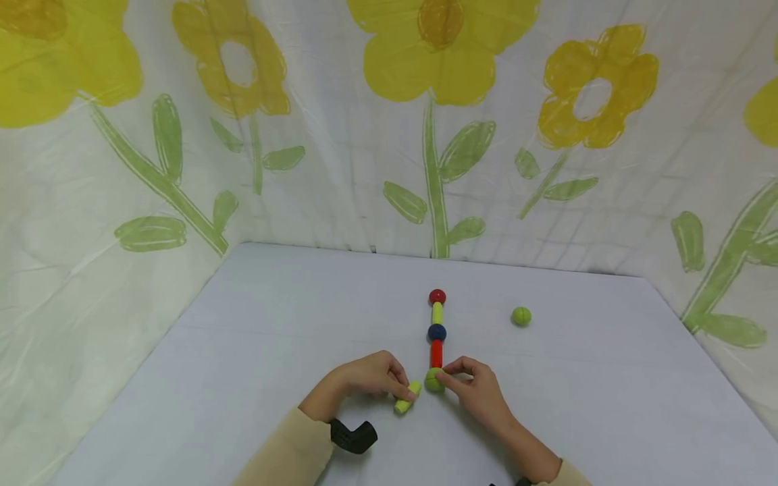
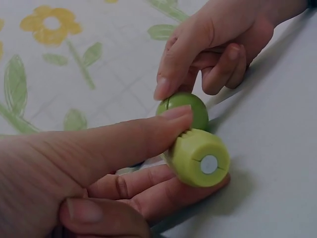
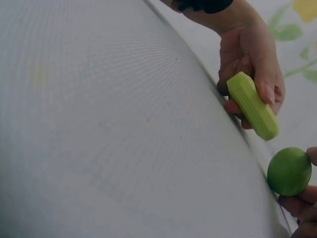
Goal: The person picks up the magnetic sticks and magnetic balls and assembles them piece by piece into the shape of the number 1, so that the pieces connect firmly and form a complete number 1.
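Note:
My left hand (image 1: 375, 375) pinches a yellow-green rod (image 1: 407, 397) between thumb and fingers; the left wrist view shows a round silvery disc on the rod's end. My right hand (image 1: 479, 390) grips a green ball (image 1: 434, 380) between thumb and fingertips. That ball sits at the near end of a straight chain on the table. Going away from me, the chain runs through a red rod (image 1: 436, 354), a dark blue ball (image 1: 436, 333), another yellow-green rod (image 1: 437, 313) and a red ball (image 1: 437, 297). The held rod lies just left of the green ball, pointing obliquely.
A second green ball (image 1: 521, 316) rests on the white table (image 1: 273, 304), right of the chain's far end. Behind the table hangs a white curtain (image 1: 340, 169) painted with yellow flowers. A black band piece (image 1: 354, 437) is at my left wrist.

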Available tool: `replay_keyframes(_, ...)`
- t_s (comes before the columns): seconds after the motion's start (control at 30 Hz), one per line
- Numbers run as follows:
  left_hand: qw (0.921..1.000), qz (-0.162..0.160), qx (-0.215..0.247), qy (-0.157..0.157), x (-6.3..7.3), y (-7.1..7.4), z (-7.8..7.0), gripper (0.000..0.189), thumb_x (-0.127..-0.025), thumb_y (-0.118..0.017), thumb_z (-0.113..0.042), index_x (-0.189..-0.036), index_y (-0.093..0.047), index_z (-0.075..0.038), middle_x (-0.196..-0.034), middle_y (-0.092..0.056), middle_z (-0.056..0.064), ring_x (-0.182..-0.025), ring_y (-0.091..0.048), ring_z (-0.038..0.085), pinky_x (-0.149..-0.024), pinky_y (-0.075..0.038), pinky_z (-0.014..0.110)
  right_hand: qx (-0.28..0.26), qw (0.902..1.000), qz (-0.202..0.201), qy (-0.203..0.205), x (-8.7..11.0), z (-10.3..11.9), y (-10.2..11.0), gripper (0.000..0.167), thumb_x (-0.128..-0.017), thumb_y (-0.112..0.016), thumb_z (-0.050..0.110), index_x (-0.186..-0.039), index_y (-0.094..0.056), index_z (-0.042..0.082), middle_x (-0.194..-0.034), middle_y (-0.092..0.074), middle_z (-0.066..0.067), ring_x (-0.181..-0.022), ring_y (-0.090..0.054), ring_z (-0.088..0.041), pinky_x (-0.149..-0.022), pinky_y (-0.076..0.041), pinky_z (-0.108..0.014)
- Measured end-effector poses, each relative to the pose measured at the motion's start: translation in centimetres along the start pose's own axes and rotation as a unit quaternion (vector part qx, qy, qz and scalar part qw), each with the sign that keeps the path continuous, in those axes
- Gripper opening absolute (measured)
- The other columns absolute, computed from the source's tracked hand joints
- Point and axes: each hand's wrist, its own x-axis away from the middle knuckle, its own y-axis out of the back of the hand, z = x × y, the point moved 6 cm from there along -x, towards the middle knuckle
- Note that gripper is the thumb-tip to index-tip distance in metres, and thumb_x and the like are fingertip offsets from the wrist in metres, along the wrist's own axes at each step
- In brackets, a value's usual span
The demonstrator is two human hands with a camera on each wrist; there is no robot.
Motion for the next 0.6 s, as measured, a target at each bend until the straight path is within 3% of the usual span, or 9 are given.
replay_keyframes(0.2,1.0000,0.004,0.003,0.000,-0.1,-0.6,-0.3,0.013,-0.084,-0.077,-0.017,-0.081,-0.072,-0.005,-0.063,-0.057,-0.007,-0.051,-0.037,0.007,-0.047,-0.030,0.020,0.001,1.0000,0.002,-0.001,-0.1,-0.2,-0.1,0.017,-0.086,-0.076,0.020,-0.090,-0.069,0.005,-0.093,-0.068,-0.003,-0.069,-0.052,-0.014,-0.055,-0.041,-0.025)
replay_keyframes(0.4,0.9999,0.001,0.002,-0.012,-0.4,-1.2,-0.6,0.013,-0.084,-0.077,-0.016,-0.081,-0.073,-0.005,-0.062,-0.056,-0.008,-0.049,-0.037,0.006,-0.046,-0.030,0.020,-0.011,0.9999,0.012,0.002,-0.2,-0.4,-0.1,0.019,-0.086,-0.076,0.021,-0.090,-0.069,0.004,-0.094,-0.068,-0.006,-0.058,-0.052,-0.014,-0.053,-0.040,-0.024)
replay_keyframes(0.6,0.9998,-0.007,0.010,-0.013,-0.7,-1.6,-0.8,0.014,-0.084,-0.077,-0.018,-0.080,-0.072,-0.005,-0.061,-0.055,-0.007,-0.049,-0.037,0.007,-0.046,-0.029,0.020,-0.011,0.9997,0.019,0.007,-0.1,-0.2,-0.1,0.020,-0.086,-0.075,0.021,-0.092,-0.068,0.003,-0.096,-0.068,-0.006,-0.061,-0.053,-0.014,-0.053,-0.041,-0.024)
